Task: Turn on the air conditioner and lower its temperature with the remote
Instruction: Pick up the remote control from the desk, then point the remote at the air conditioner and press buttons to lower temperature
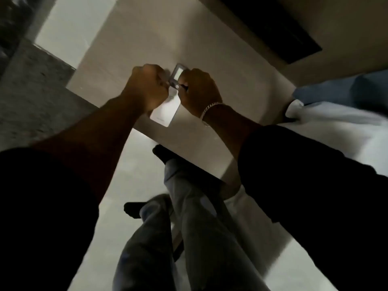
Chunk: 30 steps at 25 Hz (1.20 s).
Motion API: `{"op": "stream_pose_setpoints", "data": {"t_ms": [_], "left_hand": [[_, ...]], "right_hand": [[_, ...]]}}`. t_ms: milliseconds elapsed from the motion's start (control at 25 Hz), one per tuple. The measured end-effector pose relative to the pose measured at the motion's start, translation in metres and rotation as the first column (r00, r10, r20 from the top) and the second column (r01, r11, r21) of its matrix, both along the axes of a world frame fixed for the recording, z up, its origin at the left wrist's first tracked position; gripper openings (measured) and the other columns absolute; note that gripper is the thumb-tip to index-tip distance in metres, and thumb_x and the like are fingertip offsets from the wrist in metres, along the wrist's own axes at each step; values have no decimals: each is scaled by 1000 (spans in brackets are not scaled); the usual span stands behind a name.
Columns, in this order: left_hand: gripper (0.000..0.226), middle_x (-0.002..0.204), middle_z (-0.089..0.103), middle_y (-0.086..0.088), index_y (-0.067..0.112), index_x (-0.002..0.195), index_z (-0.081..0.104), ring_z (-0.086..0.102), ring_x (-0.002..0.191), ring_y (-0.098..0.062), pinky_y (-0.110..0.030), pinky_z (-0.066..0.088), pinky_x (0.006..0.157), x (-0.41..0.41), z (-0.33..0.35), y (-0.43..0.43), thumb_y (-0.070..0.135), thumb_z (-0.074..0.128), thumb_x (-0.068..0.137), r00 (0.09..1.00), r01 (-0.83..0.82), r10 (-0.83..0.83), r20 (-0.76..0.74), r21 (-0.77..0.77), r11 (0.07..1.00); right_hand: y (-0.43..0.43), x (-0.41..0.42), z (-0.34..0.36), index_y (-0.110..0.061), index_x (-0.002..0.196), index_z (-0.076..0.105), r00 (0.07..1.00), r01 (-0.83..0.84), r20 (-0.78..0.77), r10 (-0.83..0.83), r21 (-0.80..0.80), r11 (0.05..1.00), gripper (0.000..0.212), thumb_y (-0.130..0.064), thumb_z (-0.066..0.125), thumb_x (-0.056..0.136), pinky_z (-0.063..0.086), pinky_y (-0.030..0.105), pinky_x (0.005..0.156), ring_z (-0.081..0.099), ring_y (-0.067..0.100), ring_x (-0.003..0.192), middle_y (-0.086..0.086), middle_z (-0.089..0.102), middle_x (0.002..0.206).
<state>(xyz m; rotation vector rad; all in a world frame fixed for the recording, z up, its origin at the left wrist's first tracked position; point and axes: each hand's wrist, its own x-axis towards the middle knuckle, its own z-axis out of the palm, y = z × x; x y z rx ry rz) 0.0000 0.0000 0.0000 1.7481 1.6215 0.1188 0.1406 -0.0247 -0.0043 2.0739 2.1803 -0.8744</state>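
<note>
Remote: a white remote [165, 111] with a small grey screen at its far end, held up between both hands in the middle of the view, over a pale beige surface [147, 49].
Left hand: the left hand [147, 85] is curled tight, gripping the remote's left edge.
Right hand: the right hand [199, 89] clasps the remote's right side near the screen; a chain bracelet [210, 110] circles its wrist.
Sleeves: dark, on both near forearms.
Below: legs in grey trousers [189, 217], pale floor [134, 175].
Far right: a dark slot [279, 28]; blue and white cloth [340, 106].
</note>
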Motion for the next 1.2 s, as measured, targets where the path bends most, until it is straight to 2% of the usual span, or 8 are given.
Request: {"op": "stream_pose_setpoints", "data": {"t_ms": [120,280,440,600,680,800,920,1200], "left_hand": [[31,111,71,-19,5,110,70,62,110,-36,-33,49,94,10,-24,-7,15,49,90,996,-87,86,-24,-35,996],[17,100,72,-18,7,88,69,65,101,-30,-29,46,90,19,-32,-15,13,53,87,975,-220,221,-1,-81,972],[22,110,71,-9,8,101,71,66,106,-23,-28,50,96,9,-37,-14,10,66,80,833,-516,551,61,-275,811],[22,107,71,-12,7,102,70,68,98,-27,-42,58,87,-24,-13,-26,6,69,80,643,-645,750,156,-419,640],[15,103,71,-9,9,98,70,69,95,-23,-34,60,79,-52,16,-28,5,66,83,565,-677,796,217,-429,598],[16,102,71,-6,11,99,70,70,84,-15,-18,57,60,-103,78,-28,6,59,89,490,-677,798,351,-424,602],[25,107,70,-9,5,112,67,69,85,-15,-21,58,68,-148,149,-30,2,57,89,399,-745,805,439,-356,564],[27,102,72,-13,-1,112,67,69,80,-18,-24,59,63,-274,367,-66,-6,57,86,270,-897,670,691,-73,437]], "right_hand": [[-4,-1,-23,-8,106,60,977,213,24,-213,5,977,24,-17,48,87,51,33,82,65,29,100,12,70,107],[-18,-18,-33,-1,115,49,862,447,-228,-453,-82,891,35,-14,61,85,56,40,89,67,34,105,18,70,112],[-22,-33,-34,-4,115,49,703,624,-357,-615,-107,774,42,-11,69,79,47,10,68,70,28,89,8,67,86],[-18,-56,-10,-3,112,62,687,595,-404,-604,-165,787,41,-17,75,76,56,30,82,69,26,88,14,73,97],[-11,-76,15,-2,102,68,695,531,-451,-559,-202,823,32,-19,75,76,59,39,82,70,25,88,14,74,97],[6,-117,70,-1,99,68,707,433,-512,-488,-232,871,31,-21,76,76,59,37,80,70,25,89,14,74,100],[20,-166,138,-2,102,66,725,356,-587,-359,-127,926,31,-18,75,77,56,31,79,67,21,86,13,74,104],[22,-307,348,-4,111,66,454,100,-887,-79,-38,994,33,-7,73,79,60,31,76,72,21,86,14,74,105]]}}
